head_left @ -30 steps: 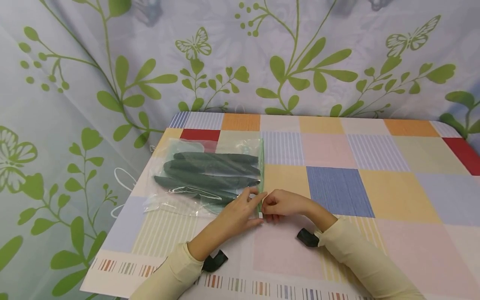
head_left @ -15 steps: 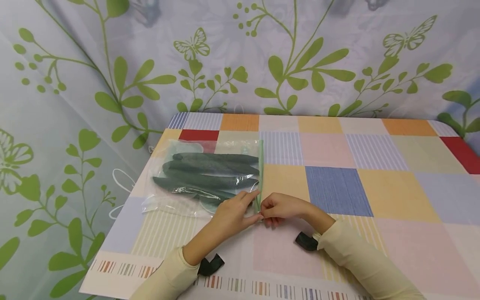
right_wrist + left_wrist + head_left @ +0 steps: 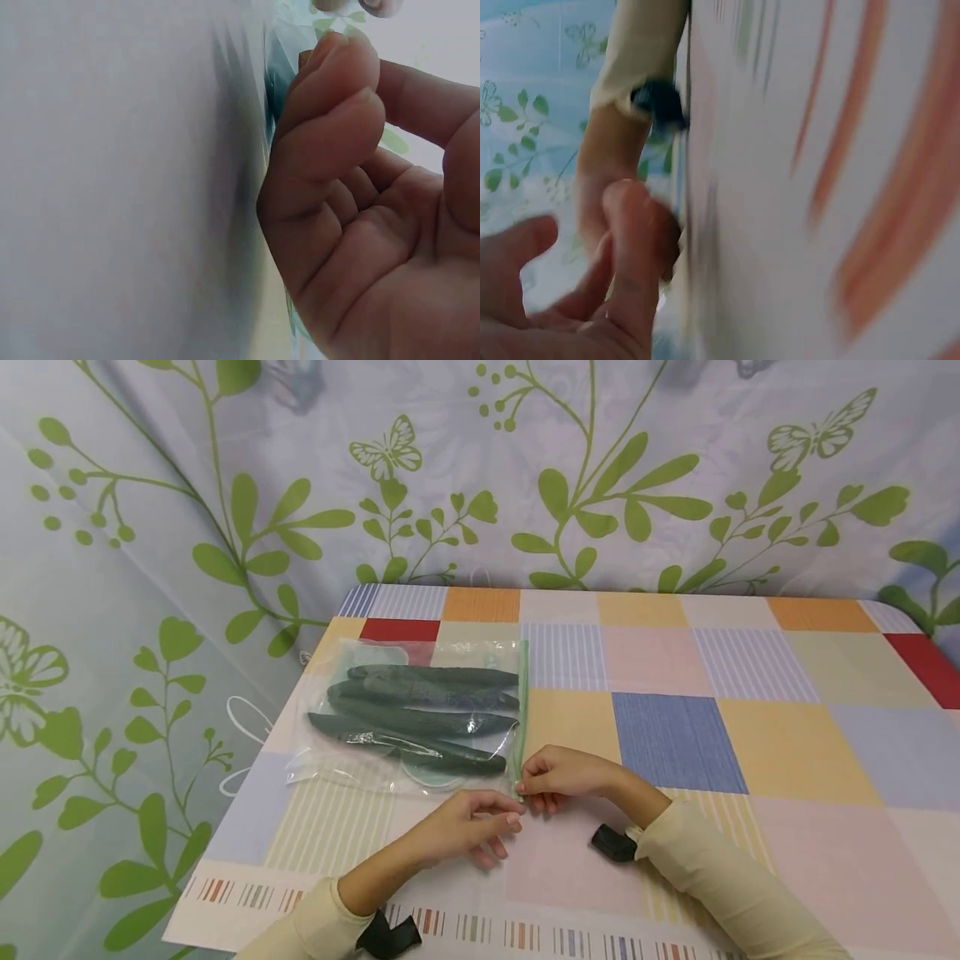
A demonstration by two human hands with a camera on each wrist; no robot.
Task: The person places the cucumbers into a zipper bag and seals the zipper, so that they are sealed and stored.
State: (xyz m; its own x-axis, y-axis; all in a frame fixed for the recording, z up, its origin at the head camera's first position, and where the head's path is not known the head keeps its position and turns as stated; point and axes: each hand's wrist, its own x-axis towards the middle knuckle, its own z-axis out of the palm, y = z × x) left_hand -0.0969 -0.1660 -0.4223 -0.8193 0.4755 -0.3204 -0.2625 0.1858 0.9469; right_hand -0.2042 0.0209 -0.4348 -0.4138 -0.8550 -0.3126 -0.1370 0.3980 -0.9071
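Note:
A clear zip bag [image 3: 450, 652] lies flat at the left of the table, its green zip strip [image 3: 523, 693] along the right edge. Inside it are several long dark green cucumbers [image 3: 420, 722], side by side. My right hand [image 3: 570, 777] pinches the near end of the zip strip between thumb and forefinger, the other fingers curled under, as the right wrist view of the hand [image 3: 345, 195] also shows. My left hand [image 3: 465, 827] is off the bag, just in front of its near corner, with loosely bent fingers and nothing held. In the left wrist view, the left hand [image 3: 577, 307] has thumb and fingers apart.
A patchwork-patterned cloth [image 3: 675, 743] covers the table. Behind and to the left hangs a curtain [image 3: 450, 468] with green leaves and butterflies. A white cord [image 3: 247, 718] loops beside the table's left edge. Black wrist mounts [image 3: 613, 843] stick out under both sleeves.
My left hand has let go of the bag's zip edge and drawn back toward me, uncovering the nearest cucumber. The right hand has shifted slightly onto the strip's near end.

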